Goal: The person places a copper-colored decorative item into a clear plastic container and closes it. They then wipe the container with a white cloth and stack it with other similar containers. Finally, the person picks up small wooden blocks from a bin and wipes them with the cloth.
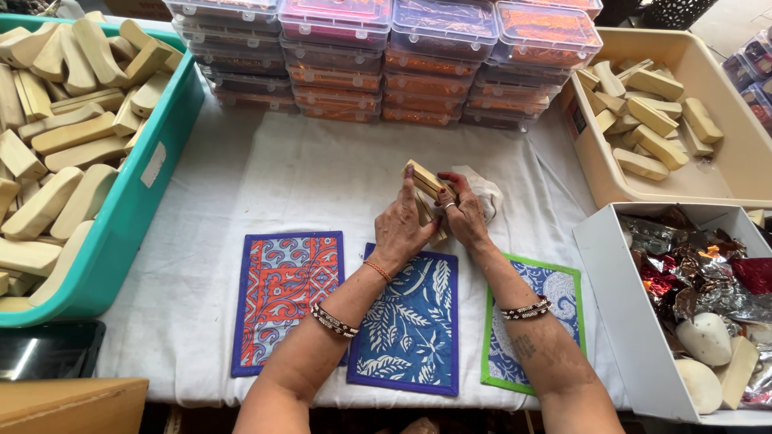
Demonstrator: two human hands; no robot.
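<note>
Both hands meet over the middle of a white-covered surface [265,173]. The left hand [402,229] is closed around a pale wooden block [424,178], its fingers curled over the block's lower part while the top end sticks up and tilts to the left. The right hand [462,213] presses against the same block from the other side, fingers bent and gripping it, with a crumpled white cloth [486,195] just behind it.

Below the hands three printed fabric mats lie side by side: a red and blue one [281,297] on the left, a blue leaf-patterned one with a purple border [410,329] in the middle, and a blue one edged in green [555,293] partly under the right forearm.

At the far edge stands a row of stacked clear plastic boxes [386,60] with clip lids, rectangular, their contents orange, red and pink. To the left a teal tub [133,217] is heaped with similar wooden blocks and bears a small white label on its side wall. To the right a beige tray [724,173] holds fewer blocks, with a small red label on its near-left wall. In front of it a white cardboard box [619,313] holds crinkled foil wrappers in silver, red and brown, along with some pale rounded pieces.
</note>
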